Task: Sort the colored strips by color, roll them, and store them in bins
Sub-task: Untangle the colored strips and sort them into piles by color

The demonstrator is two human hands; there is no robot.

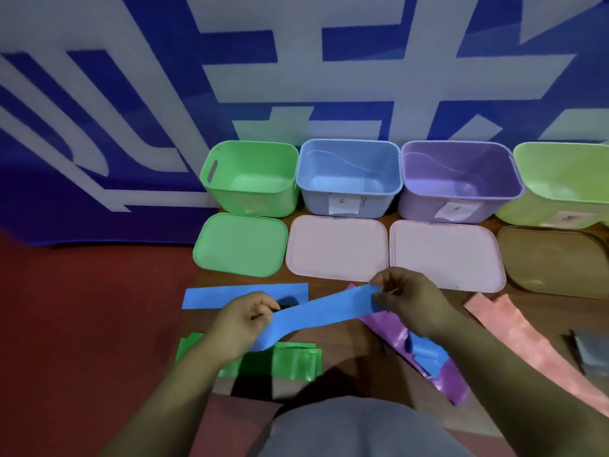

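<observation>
Hands hung before the open blue bin (349,179); left hand (244,319) and right hand (407,298) each pinched the blue strip (323,311) near an end, raised over the table (346,347). Strip looked thin, light, limp; an end edge seemed the best hold for rolling.

The table (543,311) bears four bins (250,199), four lids (336,249), a blue strip (214,296), green strips (290,361), a purple strip (454,377) and pink strips (527,341).
</observation>
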